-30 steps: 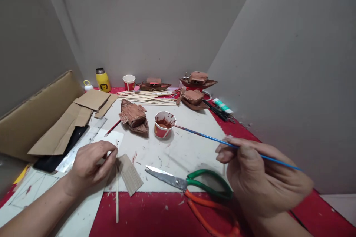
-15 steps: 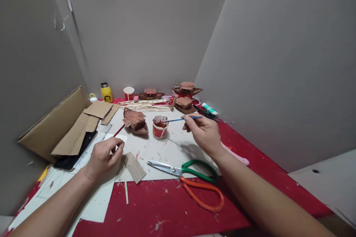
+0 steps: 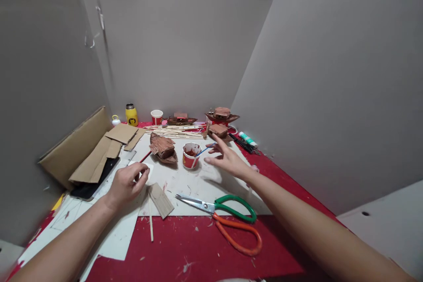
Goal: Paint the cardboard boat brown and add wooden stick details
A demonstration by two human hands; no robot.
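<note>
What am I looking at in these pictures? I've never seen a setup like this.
There is no machine here: a person works bare-handed, and one camera worn on the head took every picture. On the table are scissors, a flat wooden piece, cardboard and brown model boats. The open right hand is beside a blue brush leaning in a red paper cup; whether hand and brush touch is unclear. The curled left hand is by a thin pale stick; I cannot tell whether it holds it.
</note>
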